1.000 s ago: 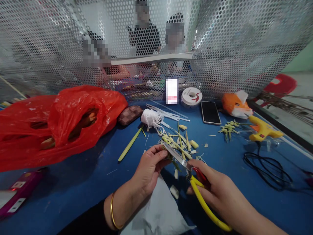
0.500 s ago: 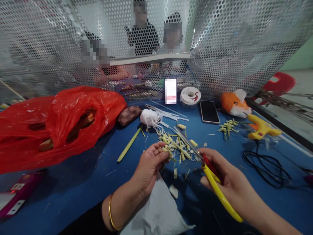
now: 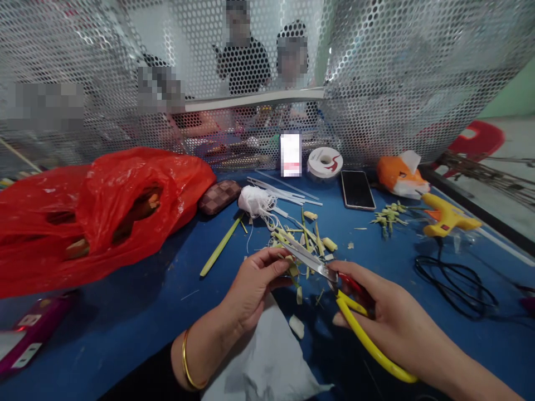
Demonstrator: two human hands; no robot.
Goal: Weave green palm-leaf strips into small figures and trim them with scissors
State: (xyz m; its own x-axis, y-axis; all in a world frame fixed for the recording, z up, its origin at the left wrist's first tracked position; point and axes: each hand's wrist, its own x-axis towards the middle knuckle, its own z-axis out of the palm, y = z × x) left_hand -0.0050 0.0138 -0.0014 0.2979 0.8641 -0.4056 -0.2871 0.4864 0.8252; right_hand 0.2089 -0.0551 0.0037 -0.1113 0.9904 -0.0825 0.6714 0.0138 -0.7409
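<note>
My left hand pinches a small pale-green plant piece between thumb and fingers; part of it is hidden by the fingertips. In my right hand are scissors with yellow and red handles, their blades slightly parted and pointing up-left, close to the left fingertips. Cut green and yellowish scraps lie in a loose heap behind the hands. Beyond them sits a tangled ball of white string. A long green stalk rests to the left, and a grey-white sheet lies under my left forearm.
At left are a red plastic bag, a checkered pouch and a purple device. Behind are a ribbon spool and a phone. A yellow glue gun with black cable lies right. People sit and stand behind a perforated screen.
My right hand has moved slightly left, bringing the scissors' blades nearer to my left fingertips. The handles have spread a little apart. My left hand has hardly moved.
</note>
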